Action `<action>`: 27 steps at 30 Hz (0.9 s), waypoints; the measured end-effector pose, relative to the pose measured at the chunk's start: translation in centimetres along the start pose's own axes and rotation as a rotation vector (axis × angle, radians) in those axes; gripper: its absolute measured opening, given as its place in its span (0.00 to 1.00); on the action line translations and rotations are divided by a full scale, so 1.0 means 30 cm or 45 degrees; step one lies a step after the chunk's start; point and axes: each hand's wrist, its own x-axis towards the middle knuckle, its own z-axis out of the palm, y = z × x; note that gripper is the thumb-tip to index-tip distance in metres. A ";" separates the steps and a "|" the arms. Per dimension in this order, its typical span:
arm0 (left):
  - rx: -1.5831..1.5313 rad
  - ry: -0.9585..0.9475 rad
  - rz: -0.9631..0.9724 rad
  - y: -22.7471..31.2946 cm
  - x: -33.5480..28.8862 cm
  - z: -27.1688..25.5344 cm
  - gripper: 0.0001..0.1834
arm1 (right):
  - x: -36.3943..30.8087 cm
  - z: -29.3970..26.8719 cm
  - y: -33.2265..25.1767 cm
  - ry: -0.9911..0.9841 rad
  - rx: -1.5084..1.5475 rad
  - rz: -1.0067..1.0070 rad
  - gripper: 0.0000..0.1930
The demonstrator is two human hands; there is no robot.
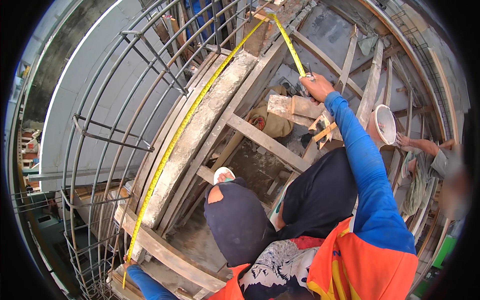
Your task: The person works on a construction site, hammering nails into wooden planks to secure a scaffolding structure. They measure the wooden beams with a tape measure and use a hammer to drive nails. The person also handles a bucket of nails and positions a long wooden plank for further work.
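Note:
A yellow tape measure (186, 120) stretches along the top of a rough concrete beam (202, 112). At the far end its blade bends sharply and comes back down to my right hand (318, 87), which is closed around it; the case is mostly hidden. At the lower left my left hand (131, 263) pinches the blade near its other end, and a short piece hangs below the fingers. Close to the left hand are a wooden plank (167, 254) and the bars of a steel rebar cage (107, 145). Under my right forearm lie short wood offcuts (295, 107).
Timber crosspieces (267, 141) span gaps around my legs, with a lower floor beneath. The rebar cage stands along the left. On the right another person's hand (404, 140) is beside a white bucket (385, 125). A tan sack (275, 120) lies below the offcuts.

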 end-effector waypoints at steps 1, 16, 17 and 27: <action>0.006 -0.007 0.001 -0.004 -0.006 0.000 0.13 | -0.001 -0.006 -0.012 -0.001 -0.004 0.000 0.25; 0.308 -0.455 0.366 0.044 -0.072 0.068 0.19 | 0.085 0.005 -0.084 0.018 0.127 0.095 0.25; 0.818 -0.210 0.647 0.011 -0.074 -0.025 0.23 | 0.109 0.015 -0.098 -0.012 0.125 0.083 0.26; -0.521 0.032 -0.091 0.076 -0.047 0.012 0.24 | 0.173 0.029 -0.080 -0.003 0.097 0.053 0.26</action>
